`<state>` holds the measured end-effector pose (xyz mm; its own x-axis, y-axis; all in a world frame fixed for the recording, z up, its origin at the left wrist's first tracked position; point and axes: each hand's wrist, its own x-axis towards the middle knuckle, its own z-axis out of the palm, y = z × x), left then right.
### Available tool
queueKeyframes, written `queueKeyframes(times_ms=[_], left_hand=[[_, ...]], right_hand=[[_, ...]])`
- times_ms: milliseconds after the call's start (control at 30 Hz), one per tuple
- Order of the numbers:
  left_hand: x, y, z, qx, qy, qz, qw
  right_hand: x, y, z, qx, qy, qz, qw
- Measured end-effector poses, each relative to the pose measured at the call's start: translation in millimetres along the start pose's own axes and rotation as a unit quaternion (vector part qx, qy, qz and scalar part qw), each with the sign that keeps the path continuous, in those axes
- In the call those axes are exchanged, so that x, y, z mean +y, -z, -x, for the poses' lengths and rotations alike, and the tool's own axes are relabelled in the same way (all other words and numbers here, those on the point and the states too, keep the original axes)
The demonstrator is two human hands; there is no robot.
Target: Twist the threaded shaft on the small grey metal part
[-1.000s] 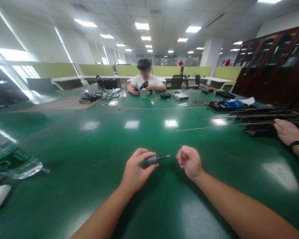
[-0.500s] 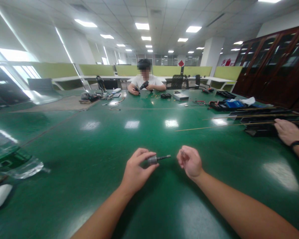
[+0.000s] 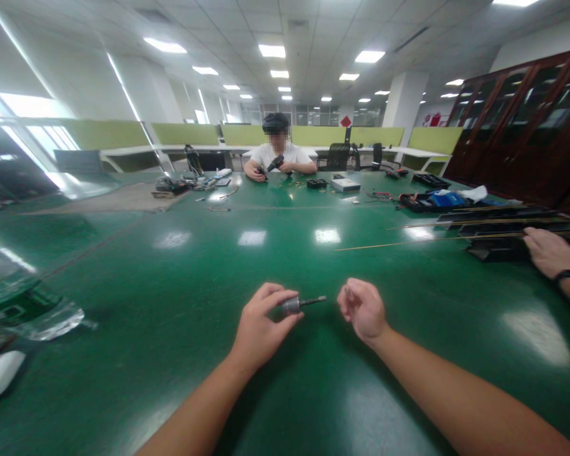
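My left hand is closed round a small grey metal cylinder, gripping it between thumb and fingers. From the cylinder a thin dark shaft with a paler tip points right, toward my other hand. My right hand is curled shut just past the tip, apart from it. A tiny shiny bit shows at its fingertips, too small to name. Both hands are above the green tabletop.
Across the table a person holds a power drill. At right another person's hand rests by black channels and thin brass-coloured rods. A water bottle lies at left, near a white object.
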<state>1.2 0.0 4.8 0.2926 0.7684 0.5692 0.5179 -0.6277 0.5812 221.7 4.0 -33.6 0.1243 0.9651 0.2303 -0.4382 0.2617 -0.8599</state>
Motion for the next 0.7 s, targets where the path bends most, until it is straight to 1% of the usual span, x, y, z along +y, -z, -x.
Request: queueKeyframes(times_ms=[400,700], left_hand=[[-1.5,-0.5,-0.6,0.004,-0.003,0.002,1.0],[0.3,-0.3,-0.8,0.005,-0.004,0.002,1.0]], right_hand=[[0.6,1.1,0.0,-0.009,0.002,-0.007,1.0],[2.9,2.8,0.1,-0.032,-0.001,0.061,0.998]])
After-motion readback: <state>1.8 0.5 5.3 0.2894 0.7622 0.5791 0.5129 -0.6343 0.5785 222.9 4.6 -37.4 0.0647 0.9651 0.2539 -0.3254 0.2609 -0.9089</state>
